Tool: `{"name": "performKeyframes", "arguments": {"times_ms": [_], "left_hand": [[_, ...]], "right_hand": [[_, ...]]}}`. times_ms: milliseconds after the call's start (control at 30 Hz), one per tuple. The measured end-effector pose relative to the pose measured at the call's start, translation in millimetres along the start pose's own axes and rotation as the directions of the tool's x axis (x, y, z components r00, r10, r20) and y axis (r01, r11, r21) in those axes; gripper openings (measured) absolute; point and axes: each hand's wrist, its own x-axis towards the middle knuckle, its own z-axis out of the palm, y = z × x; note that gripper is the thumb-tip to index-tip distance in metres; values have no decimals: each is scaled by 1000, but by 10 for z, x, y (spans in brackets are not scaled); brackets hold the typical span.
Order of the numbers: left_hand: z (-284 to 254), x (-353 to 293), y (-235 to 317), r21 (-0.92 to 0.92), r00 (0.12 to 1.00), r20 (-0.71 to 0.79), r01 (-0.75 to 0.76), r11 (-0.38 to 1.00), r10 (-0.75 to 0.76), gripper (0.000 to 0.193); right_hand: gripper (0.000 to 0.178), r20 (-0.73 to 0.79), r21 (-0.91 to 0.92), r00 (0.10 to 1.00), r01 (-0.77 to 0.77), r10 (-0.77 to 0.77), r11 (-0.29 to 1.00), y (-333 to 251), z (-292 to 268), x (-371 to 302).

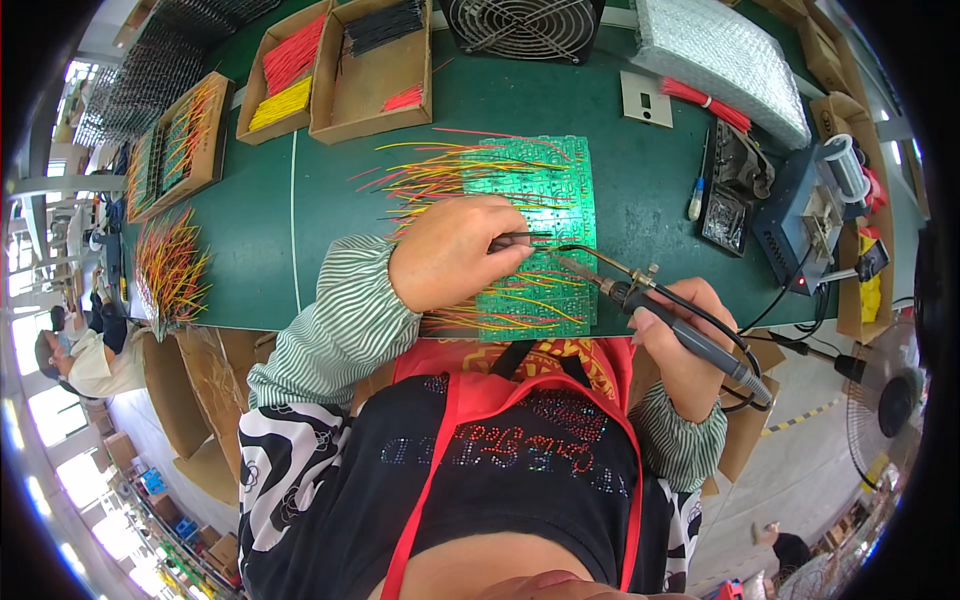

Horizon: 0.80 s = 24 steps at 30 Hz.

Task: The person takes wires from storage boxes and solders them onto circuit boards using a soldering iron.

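A green circuit board panel (545, 190) lies on the bench in front of me, with rows of red, yellow and black wires (425, 180) sticking out to its left. My left hand (455, 250) rests over these wires, its thumb and fingertips pinched on a thin black wire (512, 238) whose end reaches the board. In my right hand (685, 330) is a grey soldering iron (690, 340) with a curved solder feed tube clamped to it. The iron's tip meets the board area just right of my left fingertips. The exact contact point is too small to make out.
Cardboard boxes (318, 105) of cut wires stand at the back left, near a fan (520, 25). A wire bundle (170, 265) lies at the left. At the right are a blue soldering station (790, 225) with a solder reel, a black tray (722, 215) and a cable.
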Motion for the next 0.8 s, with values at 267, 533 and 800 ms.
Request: {"name": "performKeyframes", "arguments": {"times_ms": [267,533,800], "left_hand": [[-5,4,-30,-10,1000,11,-2,1000,2,16],[-8,12,-30,4,1000,25,-1,1000,1,17],[-10,9,-8,-23,1000,8,10,1000,-10,18]], "right_hand": [[15,9,37,999,-41,40,998,-1,11,16],[15,12,-4,1000,10,-10,1000,26,5,29],[16,-20,14,1000,-15,15,1000,-71,-70,-30]]}}
